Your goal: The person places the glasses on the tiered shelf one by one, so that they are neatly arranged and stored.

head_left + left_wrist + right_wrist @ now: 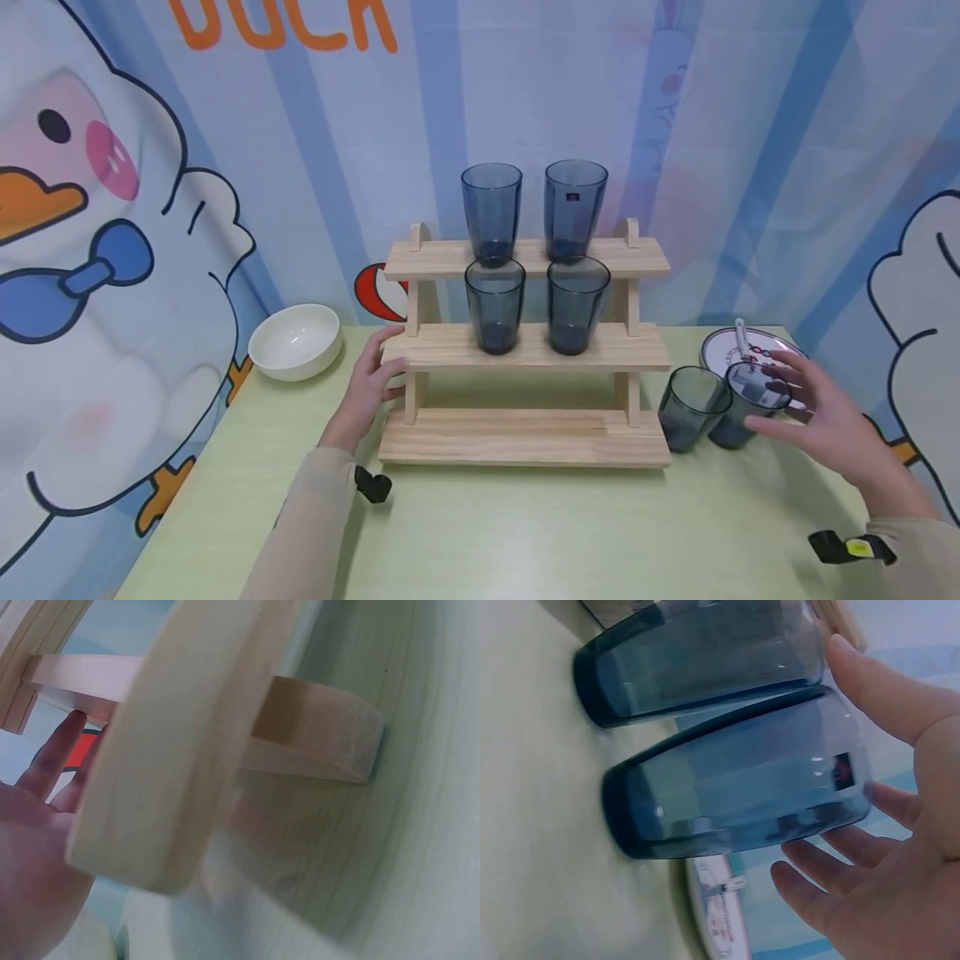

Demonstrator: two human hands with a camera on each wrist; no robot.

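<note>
Spread right hand (825, 417) is risking knocking outer tumbler (738, 417) into close-set inner tumbler (690, 412); relaxed left hand (367, 390) is touching wooden rack (534, 350).

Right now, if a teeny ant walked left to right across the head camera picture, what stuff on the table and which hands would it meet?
White bowl → left hand → wooden shelf → first table glass → second table glass → right hand.

Rack (525, 448): pale wood, three-tiered, upright. Glasses (733, 430): six, blue-grey, transparent, upright; two each on top and middle tiers (442, 343), two side by side beside the rack's right end.
</note>
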